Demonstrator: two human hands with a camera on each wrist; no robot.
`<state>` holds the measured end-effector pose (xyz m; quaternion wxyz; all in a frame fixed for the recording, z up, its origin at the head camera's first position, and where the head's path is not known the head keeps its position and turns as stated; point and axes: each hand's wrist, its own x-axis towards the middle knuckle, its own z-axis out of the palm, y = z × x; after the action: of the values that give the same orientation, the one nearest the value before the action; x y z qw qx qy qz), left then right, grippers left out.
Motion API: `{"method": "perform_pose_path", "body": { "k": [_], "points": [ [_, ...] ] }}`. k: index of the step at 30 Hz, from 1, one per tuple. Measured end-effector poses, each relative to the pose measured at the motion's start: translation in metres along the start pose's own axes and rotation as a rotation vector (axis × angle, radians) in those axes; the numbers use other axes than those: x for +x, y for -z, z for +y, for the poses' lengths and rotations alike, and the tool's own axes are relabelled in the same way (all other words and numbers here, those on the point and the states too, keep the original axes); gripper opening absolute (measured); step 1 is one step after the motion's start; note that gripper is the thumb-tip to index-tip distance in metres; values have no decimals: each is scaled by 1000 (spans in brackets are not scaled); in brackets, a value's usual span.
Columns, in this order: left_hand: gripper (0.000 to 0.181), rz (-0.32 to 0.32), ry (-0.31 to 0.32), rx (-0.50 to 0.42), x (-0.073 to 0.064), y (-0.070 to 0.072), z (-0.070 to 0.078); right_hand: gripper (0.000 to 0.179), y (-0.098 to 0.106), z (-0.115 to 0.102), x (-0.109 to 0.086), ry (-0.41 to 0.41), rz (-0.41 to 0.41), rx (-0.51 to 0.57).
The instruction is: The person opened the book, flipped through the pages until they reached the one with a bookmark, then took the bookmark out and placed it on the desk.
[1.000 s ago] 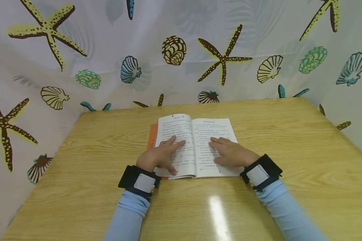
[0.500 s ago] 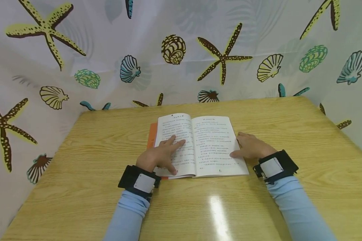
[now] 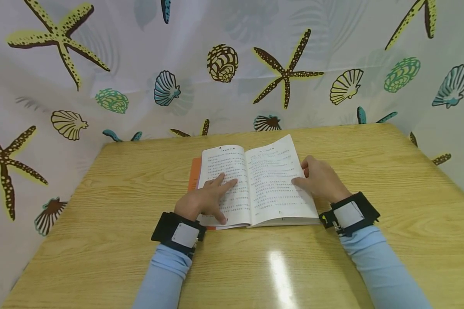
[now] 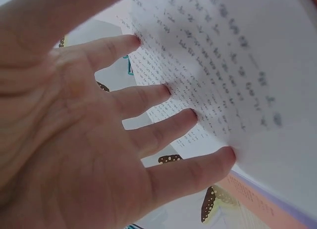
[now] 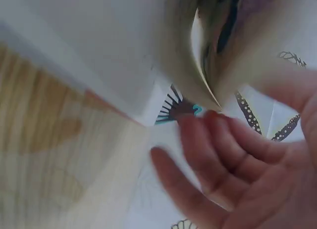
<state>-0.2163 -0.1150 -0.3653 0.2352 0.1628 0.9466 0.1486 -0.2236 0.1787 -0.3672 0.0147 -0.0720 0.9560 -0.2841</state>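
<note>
An open book [image 3: 225, 157] with printed text lies on the table, an orange cover flap [image 3: 194, 174] sticking out at its left side. Across the left page, my left hand [image 3: 202, 201] rests with its fingers spread; in the left wrist view their tips touch the printed paper [image 4: 213, 66]. My right hand [image 3: 324, 179] pinches the outer edge of the right-hand page [image 3: 272, 184], thumb on top and fingers beneath. This page is raised and bowed, its far corner lifted above the pages below. In the right wrist view the page is blurred over the curled fingers [image 5: 213, 164].
The wooden table [image 3: 139, 171] extends around the book on all sides. Behind it hangs a pale cloth [image 3: 131, 56] printed with starfish and shells. Both wrists wear black straps [image 3: 179, 231], above light blue sleeves [image 3: 379, 266].
My right hand has slid from the right page's middle to its outer edge and taken hold of the page, which has lifted at the far corner. My left hand stays in place.
</note>
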Motion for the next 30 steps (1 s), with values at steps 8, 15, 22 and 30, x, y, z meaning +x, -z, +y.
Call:
{"method": "perform_pose_path", "body": {
  "k": [8, 15, 22, 30],
  "points": [
    [111, 3, 0, 13, 0, 0, 1, 13, -2, 0, 0, 106, 208, 27],
    [112, 4, 2, -1, -1, 1, 1, 19, -3, 2, 0, 156, 188, -220],
    [113, -7, 12, -31, -2, 2, 1, 22, -5, 2, -2, 185, 217, -386],
    [112, -11, 13, -20, -2, 2, 2, 27, -3, 3, -3, 195, 214, -307]
  ]
}}
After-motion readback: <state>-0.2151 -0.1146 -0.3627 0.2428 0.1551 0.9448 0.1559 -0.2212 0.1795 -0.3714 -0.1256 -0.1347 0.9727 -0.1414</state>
